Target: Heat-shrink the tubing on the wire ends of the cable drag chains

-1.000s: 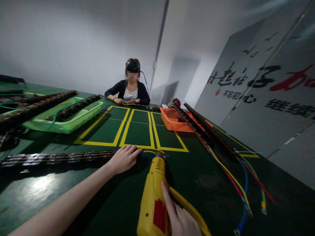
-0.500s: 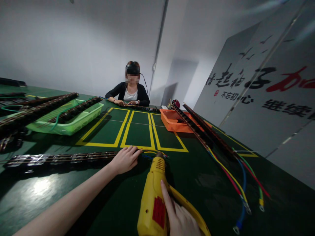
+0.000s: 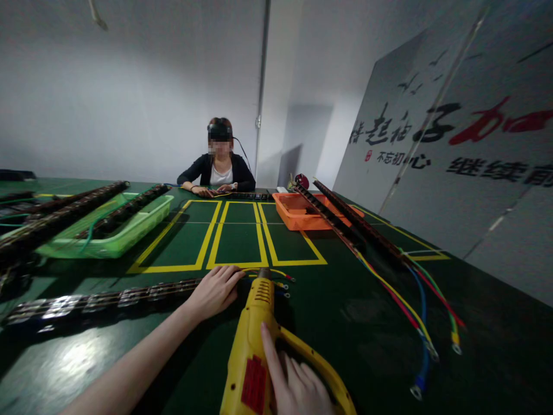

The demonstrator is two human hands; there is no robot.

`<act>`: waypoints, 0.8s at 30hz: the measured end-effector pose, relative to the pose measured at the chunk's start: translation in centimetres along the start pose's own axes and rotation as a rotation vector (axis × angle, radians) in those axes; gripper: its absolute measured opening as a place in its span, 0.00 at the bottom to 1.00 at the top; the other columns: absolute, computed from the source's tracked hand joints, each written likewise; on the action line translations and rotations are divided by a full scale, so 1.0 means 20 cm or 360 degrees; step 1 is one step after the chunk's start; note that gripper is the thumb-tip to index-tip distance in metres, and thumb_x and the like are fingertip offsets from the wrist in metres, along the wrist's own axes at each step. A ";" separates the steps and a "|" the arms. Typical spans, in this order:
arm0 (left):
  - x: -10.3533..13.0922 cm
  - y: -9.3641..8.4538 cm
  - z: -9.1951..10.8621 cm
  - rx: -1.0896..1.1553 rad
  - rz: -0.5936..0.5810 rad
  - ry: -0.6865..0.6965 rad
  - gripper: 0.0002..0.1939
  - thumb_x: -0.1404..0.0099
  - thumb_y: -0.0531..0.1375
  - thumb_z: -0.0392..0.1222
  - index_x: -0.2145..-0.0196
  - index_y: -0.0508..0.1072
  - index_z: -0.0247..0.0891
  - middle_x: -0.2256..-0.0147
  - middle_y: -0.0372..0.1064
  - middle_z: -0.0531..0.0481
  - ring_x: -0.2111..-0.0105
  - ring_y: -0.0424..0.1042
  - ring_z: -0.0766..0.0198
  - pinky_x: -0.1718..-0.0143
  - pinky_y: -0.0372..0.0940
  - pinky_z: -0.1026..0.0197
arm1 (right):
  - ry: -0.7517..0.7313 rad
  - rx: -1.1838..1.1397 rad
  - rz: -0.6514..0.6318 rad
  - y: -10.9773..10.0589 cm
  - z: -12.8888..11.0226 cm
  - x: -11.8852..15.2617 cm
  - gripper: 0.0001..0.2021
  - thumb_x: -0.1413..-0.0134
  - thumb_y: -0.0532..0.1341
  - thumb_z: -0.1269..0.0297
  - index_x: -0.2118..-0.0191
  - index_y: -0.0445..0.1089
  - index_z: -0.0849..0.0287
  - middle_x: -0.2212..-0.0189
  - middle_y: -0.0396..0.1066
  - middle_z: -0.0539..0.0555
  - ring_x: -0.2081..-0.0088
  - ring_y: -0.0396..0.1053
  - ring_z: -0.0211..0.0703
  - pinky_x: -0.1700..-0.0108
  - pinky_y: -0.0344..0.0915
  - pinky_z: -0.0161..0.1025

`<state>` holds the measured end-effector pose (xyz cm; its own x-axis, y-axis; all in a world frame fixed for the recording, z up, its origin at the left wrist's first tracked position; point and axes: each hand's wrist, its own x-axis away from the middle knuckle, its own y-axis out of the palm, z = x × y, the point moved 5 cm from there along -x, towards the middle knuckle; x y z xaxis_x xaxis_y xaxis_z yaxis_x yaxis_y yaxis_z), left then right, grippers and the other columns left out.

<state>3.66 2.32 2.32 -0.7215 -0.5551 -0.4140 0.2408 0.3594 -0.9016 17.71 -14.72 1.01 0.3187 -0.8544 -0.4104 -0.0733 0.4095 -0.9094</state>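
Yellow power drill: near edge of the green table, nose aimed at the right end of the long terminal strip, where yellow, red and blue lead wires emerge. Right hand: fingers wrapped on the drill's grip, index laid along the body. Left hand: palm down, fingers together, pressing the strip's end flat just beside the drill tip. Handling judgement: keep the drill square to the fastener, the strip pinned firmly, fingertips and wires kept out of the bit's way. Beyond: green tray holding further strips at left; orange tray with strips leaning at right, their coloured leads trailing forward; a co-worker seated at the far end.
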 end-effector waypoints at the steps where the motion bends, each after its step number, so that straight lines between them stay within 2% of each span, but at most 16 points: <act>1: 0.00 0.00 0.00 0.0002 0.0006 -0.0007 0.19 0.34 0.50 0.36 0.45 0.63 0.35 0.49 0.65 0.43 0.50 0.65 0.54 0.48 0.59 0.52 | -0.0007 0.0017 0.0026 -0.01 0.00 0.00 0.54 0.61 0.57 0.77 0.32 0.22 0.63 0.66 0.77 0.54 0.69 0.76 0.47 0.66 0.71 0.36; 4: 0.00 0.01 -0.01 0.0012 0.0018 -0.0020 0.19 0.33 0.48 0.37 0.45 0.63 0.36 0.49 0.66 0.44 0.51 0.65 0.56 0.49 0.60 0.53 | 0.0015 0.0028 0.0087 -0.06 0.03 0.01 0.55 0.63 0.56 0.79 0.32 0.19 0.62 0.67 0.77 0.52 0.69 0.76 0.46 0.68 0.71 0.37; 9: 0.00 -0.01 -0.02 0.0019 0.0095 -0.0050 0.18 0.33 0.48 0.38 0.46 0.64 0.37 0.49 0.66 0.44 0.50 0.65 0.56 0.49 0.60 0.53 | 0.0070 -0.0096 0.0085 -0.13 0.09 0.04 0.57 0.63 0.59 0.76 0.33 0.18 0.59 0.66 0.76 0.50 0.70 0.76 0.47 0.69 0.72 0.38; 17: 0.00 -0.03 -0.03 0.0087 0.0153 -0.0135 0.17 0.29 0.47 0.43 0.49 0.69 0.40 0.52 0.70 0.46 0.54 0.69 0.58 0.53 0.62 0.53 | 0.0097 -0.0145 -0.0010 -0.11 0.11 0.04 0.58 0.63 0.59 0.77 0.33 0.14 0.56 0.63 0.77 0.52 0.67 0.76 0.47 0.67 0.73 0.39; 24: 0.01 0.00 -0.08 0.0323 0.0268 -0.0399 0.16 0.30 0.50 0.49 0.58 0.76 0.45 0.53 0.73 0.53 0.56 0.73 0.62 0.55 0.66 0.59 | 0.0081 -0.0101 0.0011 -0.12 0.11 0.04 0.59 0.64 0.60 0.76 0.33 0.15 0.58 0.65 0.77 0.51 0.69 0.76 0.48 0.69 0.73 0.39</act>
<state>2.45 3.35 2.38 -0.4852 -0.6765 -0.5541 0.4850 0.3191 -0.8142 20.17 -15.74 2.99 0.2699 -0.8675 -0.4178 -0.1356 0.3954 -0.9085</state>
